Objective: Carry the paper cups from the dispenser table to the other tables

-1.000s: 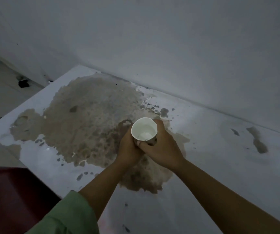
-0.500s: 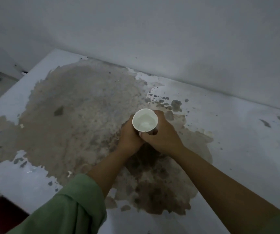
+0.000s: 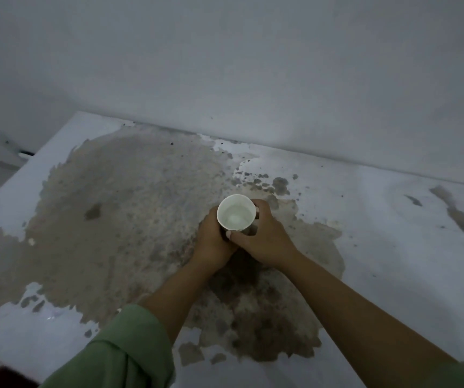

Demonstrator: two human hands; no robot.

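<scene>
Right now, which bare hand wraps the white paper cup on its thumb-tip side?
The right hand: its thumbnail shows against the white paper cup; the left hand shows none.

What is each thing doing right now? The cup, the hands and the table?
cup: upright, open top, clear liquid inside, held over the table
left hand: grip closed around the cup
right hand: grip closed around the cup
table: white coat peeled off in a big brown patch
sleeve: green, pushed up the left arm

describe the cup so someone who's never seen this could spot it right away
Start at the white table against the wall, with its large brown worn patch. At the patch's right side, both hands close around a white paper cup. Its open round mouth is the brightest thing there.
</scene>
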